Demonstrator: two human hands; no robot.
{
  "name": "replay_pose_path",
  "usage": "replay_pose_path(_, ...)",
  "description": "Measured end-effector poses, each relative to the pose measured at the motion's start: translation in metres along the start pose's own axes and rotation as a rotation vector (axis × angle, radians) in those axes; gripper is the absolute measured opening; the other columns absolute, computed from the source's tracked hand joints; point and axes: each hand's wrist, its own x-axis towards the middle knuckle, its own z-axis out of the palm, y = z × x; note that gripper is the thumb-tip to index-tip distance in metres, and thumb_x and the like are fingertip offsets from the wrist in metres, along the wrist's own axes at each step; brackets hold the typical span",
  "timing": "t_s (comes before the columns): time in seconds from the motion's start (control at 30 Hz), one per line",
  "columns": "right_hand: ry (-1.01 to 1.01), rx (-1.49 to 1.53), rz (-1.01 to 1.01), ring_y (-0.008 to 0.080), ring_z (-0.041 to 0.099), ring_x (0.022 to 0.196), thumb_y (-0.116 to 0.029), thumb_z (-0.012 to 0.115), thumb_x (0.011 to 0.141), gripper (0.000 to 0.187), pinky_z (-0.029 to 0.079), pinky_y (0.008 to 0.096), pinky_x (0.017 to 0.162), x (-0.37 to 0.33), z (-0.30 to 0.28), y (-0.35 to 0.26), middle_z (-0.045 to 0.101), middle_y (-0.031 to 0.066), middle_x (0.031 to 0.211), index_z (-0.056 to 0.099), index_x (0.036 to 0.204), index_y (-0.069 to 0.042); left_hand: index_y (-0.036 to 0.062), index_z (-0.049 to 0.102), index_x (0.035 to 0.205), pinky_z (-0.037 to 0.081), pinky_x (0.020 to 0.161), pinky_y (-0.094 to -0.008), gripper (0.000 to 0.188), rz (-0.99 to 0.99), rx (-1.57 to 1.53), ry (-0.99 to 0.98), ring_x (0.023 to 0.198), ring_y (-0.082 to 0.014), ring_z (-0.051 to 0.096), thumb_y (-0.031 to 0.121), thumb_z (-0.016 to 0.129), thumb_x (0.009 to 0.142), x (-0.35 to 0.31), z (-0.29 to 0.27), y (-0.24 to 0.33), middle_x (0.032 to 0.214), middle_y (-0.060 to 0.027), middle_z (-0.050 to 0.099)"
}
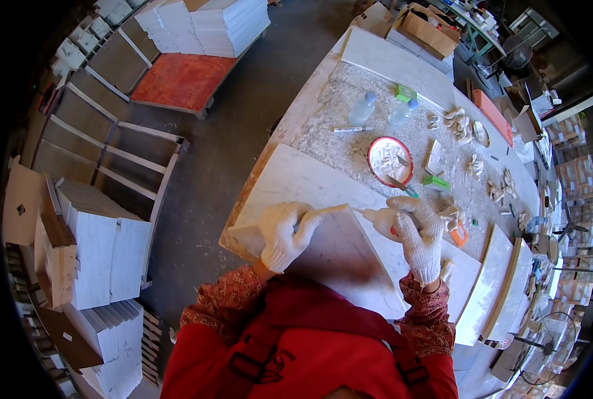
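My left hand, in a white knit glove, is closed on the top edge of a pale marble tile. The tile stands tilted up in front of me, over another marble slab lying flat on the table. In my right hand, gloved the same way, is a white squeeze bottle. Its thin nozzle points left, close to the tile's upper corner; whether it touches cannot be told. Beyond the hands sits a red-rimmed bowl of white paste, with a putty knife at its near edge.
Two clear bottles, a marker and crumpled gloves lie on the dusty table. More slabs lean at right. On the left are a metal rack, boxed tile stacks and a red-topped pallet.
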Motion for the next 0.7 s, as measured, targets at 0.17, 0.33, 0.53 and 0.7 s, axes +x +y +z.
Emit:
replay_pose_path(0.17, 0.001, -0.035, -0.035, 0.0225, 0.069, 0.089, -0.01, 0.065, 0.09, 0.023, 0.053, 0.0335, 0.081, 0.0019, 0.0008, -0.0003, 0.072, 0.0151, 0.1, 0.072, 0.11, 0.0, 0.0096, 0.066, 0.074, 0.045, 0.057, -0.0398, 0.013, -0.013, 0.003, -0.024, 0.06, -0.0306, 0.059, 0.016, 0.074, 0.082, 0.0013, -0.0013, 0.0006, 0.067, -0.0092, 0.064)
replay_pose_path(0.33, -0.006, -0.047, -0.036, 0.0222, 0.07, 0.088, -0.01, 0.065, 0.09, 0.022, 0.054, 0.033, 0.08, 0.0028, 0.0005, -0.0013, 0.072, 0.015, 0.1, 0.072, 0.108, 0.0, 0.01, 0.066, 0.075, 0.045, 0.058, -0.0398, 0.013, 0.043, 0.027, -0.025, 0.06, -0.0307, 0.059, 0.017, 0.074, 0.082, 0.0047, -0.0039, 0.0035, 0.068, -0.0089, 0.064)
replay_pose_path(0.53, -0.008, -0.057, -0.029, 0.0218, 0.07, 0.087, -0.009, 0.065, 0.09, 0.021, 0.054, 0.0327, 0.079, 0.0031, 0.001, -0.0031, 0.073, 0.0148, 0.099, 0.072, 0.108, 0.0, 0.0099, 0.066, 0.075, 0.045, 0.058, -0.0399, 0.012, 0.045, 0.036, -0.033, 0.061, -0.0305, 0.06, 0.017, 0.074, 0.082, 0.0045, -0.0043, 0.0027, 0.068, -0.0089, 0.064)
replay_pose_path(0.7, -0.011, -0.052, 0.006, 0.0217, 0.07, 0.086, -0.009, 0.065, 0.09, 0.021, 0.054, 0.0327, 0.079, 0.0034, 0.0009, -0.004, 0.073, 0.0145, 0.098, 0.073, 0.107, 0.0, 0.0096, 0.067, 0.076, 0.046, 0.058, -0.0399, 0.012, 0.025, 0.026, -0.033, 0.061, -0.0308, 0.06, 0.017, 0.074, 0.082, 0.005, -0.0045, 0.0046, 0.069, -0.0092, 0.064)
